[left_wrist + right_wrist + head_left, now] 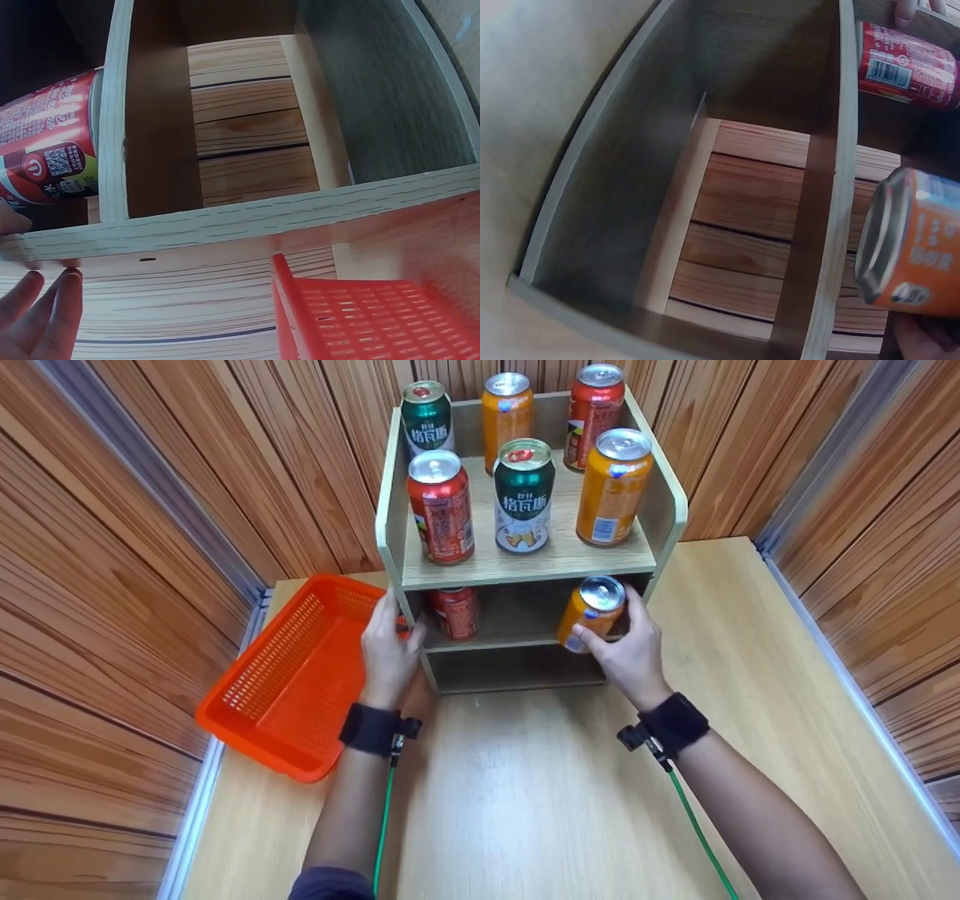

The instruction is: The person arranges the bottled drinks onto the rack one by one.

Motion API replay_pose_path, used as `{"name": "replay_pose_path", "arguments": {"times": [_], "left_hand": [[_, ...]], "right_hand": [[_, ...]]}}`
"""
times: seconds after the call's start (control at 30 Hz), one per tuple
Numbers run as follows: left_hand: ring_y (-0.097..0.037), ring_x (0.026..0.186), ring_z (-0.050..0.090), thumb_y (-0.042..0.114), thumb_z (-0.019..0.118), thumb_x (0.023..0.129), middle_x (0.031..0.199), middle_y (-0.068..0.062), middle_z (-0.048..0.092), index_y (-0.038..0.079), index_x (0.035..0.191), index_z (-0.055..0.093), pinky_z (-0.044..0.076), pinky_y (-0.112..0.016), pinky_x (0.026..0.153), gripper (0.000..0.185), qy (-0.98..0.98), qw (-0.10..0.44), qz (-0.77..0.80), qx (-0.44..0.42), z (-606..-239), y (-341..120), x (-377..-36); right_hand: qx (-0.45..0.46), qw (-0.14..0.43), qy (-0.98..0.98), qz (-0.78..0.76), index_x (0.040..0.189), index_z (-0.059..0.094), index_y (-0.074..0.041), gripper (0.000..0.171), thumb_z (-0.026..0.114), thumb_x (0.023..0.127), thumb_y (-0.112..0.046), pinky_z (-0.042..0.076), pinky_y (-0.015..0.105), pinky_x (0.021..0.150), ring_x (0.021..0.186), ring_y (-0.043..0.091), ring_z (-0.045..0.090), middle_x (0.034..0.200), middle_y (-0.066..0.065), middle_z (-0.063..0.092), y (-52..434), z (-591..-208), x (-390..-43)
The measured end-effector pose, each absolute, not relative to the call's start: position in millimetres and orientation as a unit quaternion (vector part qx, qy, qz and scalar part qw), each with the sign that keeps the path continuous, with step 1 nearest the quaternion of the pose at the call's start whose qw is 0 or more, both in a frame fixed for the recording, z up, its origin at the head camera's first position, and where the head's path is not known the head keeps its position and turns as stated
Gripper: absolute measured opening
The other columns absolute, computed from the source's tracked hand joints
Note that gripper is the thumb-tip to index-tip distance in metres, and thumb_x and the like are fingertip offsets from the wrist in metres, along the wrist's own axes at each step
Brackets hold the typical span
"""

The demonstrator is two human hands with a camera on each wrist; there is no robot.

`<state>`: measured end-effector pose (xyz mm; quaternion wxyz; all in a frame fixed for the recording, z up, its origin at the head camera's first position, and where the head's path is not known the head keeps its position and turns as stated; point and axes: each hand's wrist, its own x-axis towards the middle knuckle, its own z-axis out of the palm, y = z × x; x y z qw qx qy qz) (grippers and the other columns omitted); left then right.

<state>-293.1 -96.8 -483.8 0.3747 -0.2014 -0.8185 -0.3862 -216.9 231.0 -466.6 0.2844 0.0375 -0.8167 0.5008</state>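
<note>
My right hand (634, 652) grips an orange drink can (589, 619) between thumb and fingers, at the front of the middle level of a small wooden shelf (517, 574). The can is tilted, its silver top towards the head camera. At the shelf's left side, my left hand (388, 652) holds the edge of the side panel (202, 234), fingertips outside and thumb on the inner side. Just inside that panel stands a red can (456, 613) on the middle level, its top hidden by the board above in the head view.
On the top board stand several cans in two rows, among them a green can (523, 499), a red can (441, 510) and an orange can (615, 487). An orange-red plastic basket (262, 682) lies left of the shelf. Wood-patterned walls (135, 510) surround the table.
</note>
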Motion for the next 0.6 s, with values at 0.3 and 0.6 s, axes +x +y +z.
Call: {"name": "replay_pose_path", "arguments": {"times": [0.3,0.6], "left_hand": [[-0.031,0.111,0.059,0.001,0.073,0.081,0.127,-0.018,0.059,-0.002,0.138,0.050,0.047,-0.042,0.097,0.061,-0.822,0.371,-0.385,-0.198,-484,-97,-292],[-0.029,0.110,0.060,0.004,0.072,0.083,0.126,-0.016,0.061,0.000,0.140,0.049,0.048,-0.041,0.095,0.062,-0.821,0.366,-0.389,-0.200,-482,-96,-292]], "right_hand": [[0.019,0.247,-0.786,0.567,0.140,0.035,0.002,0.071,0.077,0.084,-0.015,0.044,0.038,0.099,0.114,0.025,0.055,0.125,0.017,0.054,221,-461,-237],[0.006,0.199,-0.767,0.609,0.144,0.027,-0.001,0.066,0.066,0.092,-0.013,0.036,0.038,0.107,0.124,0.026,0.046,0.134,0.017,0.044,226,-461,-248]]}}
